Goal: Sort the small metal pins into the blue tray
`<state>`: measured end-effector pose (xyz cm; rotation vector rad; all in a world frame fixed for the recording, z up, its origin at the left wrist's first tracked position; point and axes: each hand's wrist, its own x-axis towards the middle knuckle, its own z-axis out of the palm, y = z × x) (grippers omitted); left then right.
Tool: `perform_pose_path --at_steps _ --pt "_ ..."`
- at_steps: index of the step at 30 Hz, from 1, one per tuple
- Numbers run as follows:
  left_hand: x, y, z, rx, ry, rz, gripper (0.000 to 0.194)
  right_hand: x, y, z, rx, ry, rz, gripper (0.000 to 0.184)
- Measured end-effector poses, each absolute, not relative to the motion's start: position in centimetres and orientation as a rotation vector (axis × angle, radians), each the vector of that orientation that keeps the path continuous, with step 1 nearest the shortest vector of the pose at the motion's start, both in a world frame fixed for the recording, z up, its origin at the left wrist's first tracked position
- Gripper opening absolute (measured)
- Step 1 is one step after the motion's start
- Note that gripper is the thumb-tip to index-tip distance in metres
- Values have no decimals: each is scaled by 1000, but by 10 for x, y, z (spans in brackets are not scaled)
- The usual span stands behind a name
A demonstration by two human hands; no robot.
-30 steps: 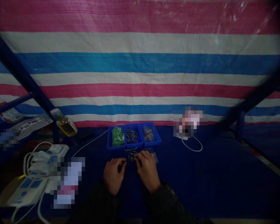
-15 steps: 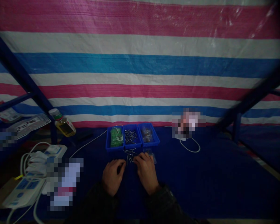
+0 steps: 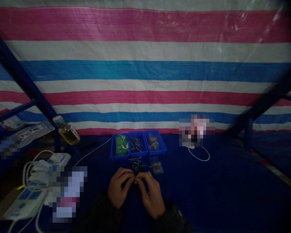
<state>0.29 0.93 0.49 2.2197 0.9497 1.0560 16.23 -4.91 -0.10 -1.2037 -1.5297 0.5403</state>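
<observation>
My left hand (image 3: 120, 187) and my right hand (image 3: 150, 193) meet at the fingertips above the dark blue surface, both pinched closed. Whatever lies between the fingertips is too small and dark to make out. Just beyond them is a loose pile of slim metal pieces (image 3: 137, 163). To the right of the pile lies a small clear plastic bag (image 3: 156, 165). Three blue bins stand side by side behind: the left bin (image 3: 113, 154) holds a green bag with pale pieces, the middle bin (image 3: 138, 154) metal pieces, the right bin (image 3: 157, 152) clear bags.
On the left are a white power strip (image 3: 21, 204) with cables, a blurred-out flat object (image 3: 70, 194) and a bottle of yellow liquid (image 3: 67, 132). A white cable loop (image 3: 201, 159) lies at the right back. Blue frame bars (image 3: 257, 108) slant on both sides before a striped sheet (image 3: 145, 71).
My right hand has drawn back from the metal pile towards me, and its fingertips now meet those of my left hand. The small clear bag shows more fully.
</observation>
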Motion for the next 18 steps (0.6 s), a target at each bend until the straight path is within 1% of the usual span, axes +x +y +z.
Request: perform_pose_path --at_steps 5,14,18 --pt "2 5 6 2163 904 946 15 165 -49 -1 -1205 -1482 529 16" --pt "2 5 3 2163 883 989 17 163 -48 -2 -1271 -1477 434 10" --pt "2 3 5 2150 871 973 17 163 -47 0 -1300 -1566 451 21"
